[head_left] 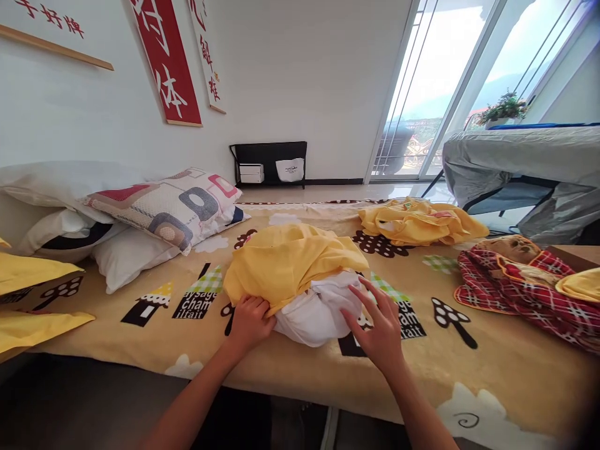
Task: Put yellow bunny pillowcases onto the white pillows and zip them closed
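Note:
In front of me lies a bunched yellow cloth cover (290, 262), with a soft white cushion (319, 312) showing at its near right side. My left hand (252, 322) has its fingers closed on the cover's near edge, and the fingertips are partly hidden by the fabric. At the cushion's right side, my right hand (375, 322) has its fingers spread. Those fingertips reach the white fabric without gripping it. How far the cushion sits inside the cover is hidden by the folds.
A tan patterned blanket (164, 337) lies beneath everything. Several pillows, one a patterned pillow (187, 203), rest at left near more yellow cloth (37, 272). Another crumpled yellow cloth (417, 222) and a red plaid cloth (515, 281) lie right. A covered table (525, 150) stands beyond.

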A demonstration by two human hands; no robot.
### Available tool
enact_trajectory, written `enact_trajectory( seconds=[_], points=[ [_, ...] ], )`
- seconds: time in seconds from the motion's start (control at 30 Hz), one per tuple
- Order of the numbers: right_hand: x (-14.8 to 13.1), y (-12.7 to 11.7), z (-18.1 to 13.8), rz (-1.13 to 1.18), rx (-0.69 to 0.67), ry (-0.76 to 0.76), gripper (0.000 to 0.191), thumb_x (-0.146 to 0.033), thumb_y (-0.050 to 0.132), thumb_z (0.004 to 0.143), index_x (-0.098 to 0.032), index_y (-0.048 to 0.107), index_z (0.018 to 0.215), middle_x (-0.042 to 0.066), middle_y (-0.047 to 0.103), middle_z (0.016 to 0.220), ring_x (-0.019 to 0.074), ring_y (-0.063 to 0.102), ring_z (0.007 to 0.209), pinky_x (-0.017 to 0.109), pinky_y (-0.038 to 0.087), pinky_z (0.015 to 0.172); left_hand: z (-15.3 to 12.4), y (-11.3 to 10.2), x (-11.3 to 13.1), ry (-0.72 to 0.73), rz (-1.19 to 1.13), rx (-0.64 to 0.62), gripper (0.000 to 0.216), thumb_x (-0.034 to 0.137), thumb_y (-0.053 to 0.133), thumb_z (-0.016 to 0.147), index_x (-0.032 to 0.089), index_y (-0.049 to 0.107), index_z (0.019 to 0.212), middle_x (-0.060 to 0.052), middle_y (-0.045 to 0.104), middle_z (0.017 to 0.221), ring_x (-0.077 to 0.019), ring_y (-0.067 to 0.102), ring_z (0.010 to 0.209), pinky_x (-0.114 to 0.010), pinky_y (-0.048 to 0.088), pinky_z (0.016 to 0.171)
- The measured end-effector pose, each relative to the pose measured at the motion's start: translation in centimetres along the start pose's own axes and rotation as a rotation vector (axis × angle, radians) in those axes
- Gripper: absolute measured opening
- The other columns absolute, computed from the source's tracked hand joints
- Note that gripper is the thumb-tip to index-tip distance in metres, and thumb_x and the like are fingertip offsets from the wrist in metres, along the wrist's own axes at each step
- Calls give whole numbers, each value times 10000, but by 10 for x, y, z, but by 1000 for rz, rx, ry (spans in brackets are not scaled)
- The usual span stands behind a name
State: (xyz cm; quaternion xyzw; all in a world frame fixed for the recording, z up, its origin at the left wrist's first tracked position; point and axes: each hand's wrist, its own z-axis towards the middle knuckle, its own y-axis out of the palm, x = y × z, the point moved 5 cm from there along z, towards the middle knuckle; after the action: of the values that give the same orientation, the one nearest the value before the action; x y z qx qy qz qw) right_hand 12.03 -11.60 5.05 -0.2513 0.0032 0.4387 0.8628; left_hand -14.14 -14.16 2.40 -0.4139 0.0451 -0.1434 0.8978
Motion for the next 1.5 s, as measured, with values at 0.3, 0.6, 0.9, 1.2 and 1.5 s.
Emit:
enact_trajectory(
  seconds=[0.3, 0.6, 0.9, 1.2, 1.5],
  points=[
    [-5, 53, -22, 125, 20, 23, 433, -182, 532, 906, -273, 562, 1328, 99, 615, 1179, 246, 572, 1092, 432, 499, 911, 59, -44, 57, 181, -81, 19, 183, 213, 448, 913, 165, 575, 1035, -71, 635, 869, -210, 582, 818, -342, 460, 747],
    [-15, 60, -5, 301, 11, 35, 425, -142, 503, 912, -260, 560, 1317, 86, 634, 1223, 229, 567, 1181, 396, 498, 970, 91, -16, 36, -135, 187, -389, 193, 117, 450, 889, 172, 556, 1040, -107, 650, 982, -263, 638, 909, -329, 475, 661],
    [-46, 109, 56, 15, -257, 37, 404, -142, 424, 877, -107, 608, 1235, 208, 547, 1339, 316, 440, 1310, 488, 402, 1037, 101, -60, 31, -143, 33, 71, 88, 146, 524, 814, 206, 537, 877, -27, 673, 763, -189, 651, 737, -258, 401, 610],
    [-46, 129, 79, 76, -218, 240, 365, -179, 395, 903, -164, 670, 1143, 150, 671, 1090, 283, 594, 1041, 414, 470, 908, 103, -67, -7, -314, 35, 104, 101, 128, 480, 752, 223, 485, 789, -3, 624, 697, -176, 597, 665, -258, 340, 594],
    [-89, 109, 17, 26, -51, 15, 583, -254, 462, 895, -141, 379, 1461, 187, 464, 1435, 343, 333, 1388, 552, 299, 1097, 91, -70, 20, -183, -60, 165, 96, 127, 456, 718, 223, 458, 717, 12, 578, 607, -149, 550, 562, -244, 342, 558]
  ],
)
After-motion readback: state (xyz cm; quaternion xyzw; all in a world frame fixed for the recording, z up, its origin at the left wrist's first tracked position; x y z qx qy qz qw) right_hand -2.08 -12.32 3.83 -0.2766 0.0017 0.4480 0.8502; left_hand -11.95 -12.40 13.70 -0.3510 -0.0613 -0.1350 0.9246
